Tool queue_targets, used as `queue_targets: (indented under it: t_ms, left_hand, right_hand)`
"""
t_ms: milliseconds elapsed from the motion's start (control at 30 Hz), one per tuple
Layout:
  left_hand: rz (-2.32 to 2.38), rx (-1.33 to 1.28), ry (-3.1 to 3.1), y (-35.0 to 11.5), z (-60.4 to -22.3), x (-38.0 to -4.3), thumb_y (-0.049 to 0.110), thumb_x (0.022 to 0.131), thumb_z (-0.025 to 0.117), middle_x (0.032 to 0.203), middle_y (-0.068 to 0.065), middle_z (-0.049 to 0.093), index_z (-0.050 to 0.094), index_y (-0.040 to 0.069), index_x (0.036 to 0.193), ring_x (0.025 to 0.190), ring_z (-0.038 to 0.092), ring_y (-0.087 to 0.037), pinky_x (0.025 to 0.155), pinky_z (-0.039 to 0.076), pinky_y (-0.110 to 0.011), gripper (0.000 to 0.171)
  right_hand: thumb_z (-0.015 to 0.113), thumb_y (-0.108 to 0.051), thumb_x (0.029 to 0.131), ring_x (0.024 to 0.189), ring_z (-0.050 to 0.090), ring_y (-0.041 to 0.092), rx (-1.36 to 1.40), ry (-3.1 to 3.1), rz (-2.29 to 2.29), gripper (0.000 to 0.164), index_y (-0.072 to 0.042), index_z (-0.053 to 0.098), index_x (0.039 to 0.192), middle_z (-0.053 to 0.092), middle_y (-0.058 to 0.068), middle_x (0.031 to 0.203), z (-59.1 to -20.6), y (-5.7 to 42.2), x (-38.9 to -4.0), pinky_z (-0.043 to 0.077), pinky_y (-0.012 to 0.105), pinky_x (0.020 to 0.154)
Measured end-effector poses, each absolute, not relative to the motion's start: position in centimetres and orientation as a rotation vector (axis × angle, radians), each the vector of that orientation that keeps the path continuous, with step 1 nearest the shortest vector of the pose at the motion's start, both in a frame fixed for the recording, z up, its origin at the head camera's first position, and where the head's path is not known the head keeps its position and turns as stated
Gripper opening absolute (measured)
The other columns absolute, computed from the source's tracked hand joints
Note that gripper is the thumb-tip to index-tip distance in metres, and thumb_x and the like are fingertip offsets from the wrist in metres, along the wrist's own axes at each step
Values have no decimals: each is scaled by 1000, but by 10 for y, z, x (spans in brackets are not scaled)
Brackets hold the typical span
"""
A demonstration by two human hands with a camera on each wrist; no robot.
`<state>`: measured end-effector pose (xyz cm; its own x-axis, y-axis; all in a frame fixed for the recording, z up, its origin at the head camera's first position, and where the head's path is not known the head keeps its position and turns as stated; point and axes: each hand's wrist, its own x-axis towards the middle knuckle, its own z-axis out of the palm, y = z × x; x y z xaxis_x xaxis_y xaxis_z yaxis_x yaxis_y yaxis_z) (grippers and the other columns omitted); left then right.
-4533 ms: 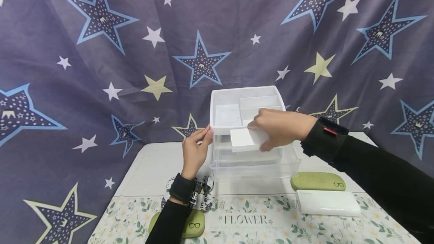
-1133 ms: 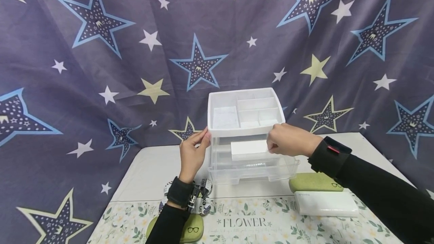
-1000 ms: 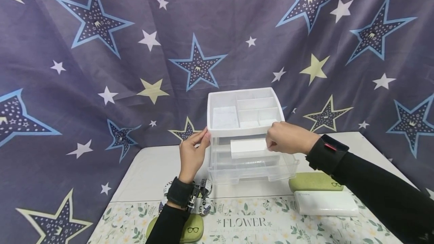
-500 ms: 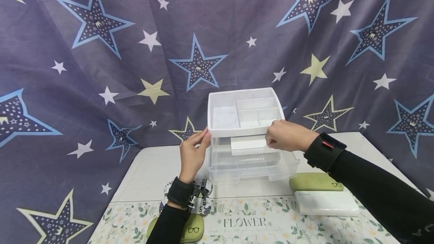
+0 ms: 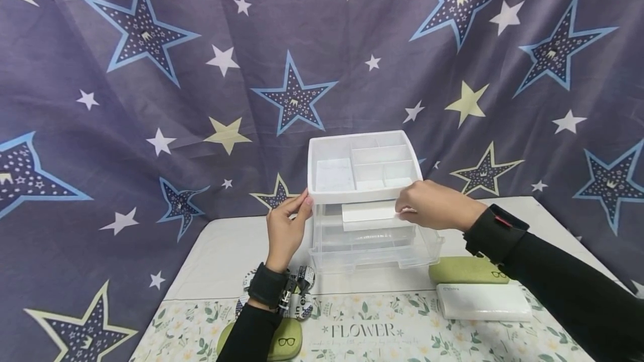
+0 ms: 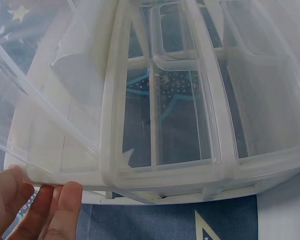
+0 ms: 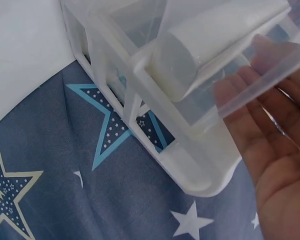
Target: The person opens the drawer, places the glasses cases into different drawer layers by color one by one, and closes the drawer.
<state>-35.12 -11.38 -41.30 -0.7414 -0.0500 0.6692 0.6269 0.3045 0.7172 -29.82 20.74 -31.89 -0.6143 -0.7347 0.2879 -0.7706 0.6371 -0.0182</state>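
Note:
A plastic drawer organizer stands on the table, with a white divided top tray (image 5: 335, 175) and clear drawers. My left hand (image 5: 288, 229) pinches the tray's left front corner; its fingertips also show there in the left wrist view. Inside the organizer, just under the tray, lies a white case (image 5: 368, 212), and in the right wrist view the case (image 7: 225, 37) shows a rounded end. My right hand (image 5: 434, 205) is at the case's right end. In the right wrist view its fingers (image 7: 250, 127) are extended, with fingertips behind a clear plastic wall.
A clear lower drawer (image 5: 374, 261) juts out at the front. Right of the organizer lie a green glasses case (image 5: 465, 270) and a white case (image 5: 483, 302). Under my left wrist are a black-and-white printed item (image 5: 303, 307) and another green glasses case (image 5: 288, 339).
The white case, held over the organizer's front several seconds ago, has moved down and back under the tray. My right hand's fingers have loosened within the last half second. The left hand stays put.

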Motion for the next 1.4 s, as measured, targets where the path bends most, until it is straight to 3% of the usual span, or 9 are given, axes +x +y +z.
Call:
queue_targets:
  t_ms: [67, 233, 500, 667, 867, 1067, 1200, 1400]
  left_hand:
    - [-1461, -503, -1994, -115, -413, -351, 26, 99, 71, 110, -9, 76, 73, 6, 124, 85, 76, -23, 70, 60, -20, 32]
    - [-1452, -498, -2007, -116, -414, -350, 26, 99, 70, 110, -10, 76, 72, 6, 124, 85, 76, -22, 70, 60, -19, 32]
    - [-1472, -501, -1988, -117, -414, -351, 25, 98, 72, 108, -8, 76, 74, 6, 123, 84, 75, -22, 70, 60, -20, 31]
    - [-1469, -520, -1975, -115, -414, -352, 26, 98, 72, 108, -8, 76, 74, 7, 123, 84, 75, -21, 71, 61, -21, 32]
    - [-1438, -524, -1972, -113, -414, -353, 24, 98, 72, 107, -8, 77, 74, 8, 123, 83, 75, -21, 70, 61, -21, 30]
    - [-1444, -522, -1976, -114, -413, -352, 24, 98, 72, 108, -9, 76, 74, 8, 123, 84, 75, -22, 70, 61, -21, 30]
    - [-1441, -522, -1977, -114, -414, -352, 23, 98, 72, 108, -9, 76, 73, 6, 124, 85, 75, -21, 70, 61, -21, 31]
    - [-1438, -522, -1979, -114, -414, -352, 24, 99, 72, 108, -8, 76, 73, 4, 124, 85, 75, -20, 70, 62, -22, 32]
  right_hand:
    - [77, -3, 89, 79, 68, 11, 1203, -2568, 234, 6, -9, 76, 92, 72, -2, 88, -319, 210, -294, 58, 31, 70]
    - [79, -9, 90, 95, 72, 19, 1127, -2489, 311, 20, -6, 77, 110, 76, 5, 106, -321, 220, -284, 61, 36, 79]
    - [78, -7, 90, 89, 69, 16, 961, -2394, 381, 30, -5, 73, 120, 74, 5, 106, -333, 245, -265, 58, 35, 72]
    - [78, -7, 89, 90, 71, 20, 868, -2442, 378, 35, -2, 70, 123, 74, 8, 104, -349, 263, -253, 60, 40, 75]
    - [80, -11, 89, 90, 71, 19, 844, -2525, 379, 35, -2, 71, 121, 74, 7, 104, -373, 275, -239, 61, 38, 74]
    - [82, -33, 89, 92, 70, 18, 861, -2665, 398, 42, -4, 73, 118, 73, 2, 105, -393, 282, -228, 60, 36, 76]
    - [82, -50, 84, 95, 70, 20, 892, -2770, 471, 58, -5, 72, 120, 73, 2, 109, -401, 288, -225, 60, 36, 77]
    - [85, -57, 76, 99, 66, 19, 919, -2932, 556, 71, -8, 70, 125, 69, -2, 112, -414, 298, -220, 58, 36, 79]
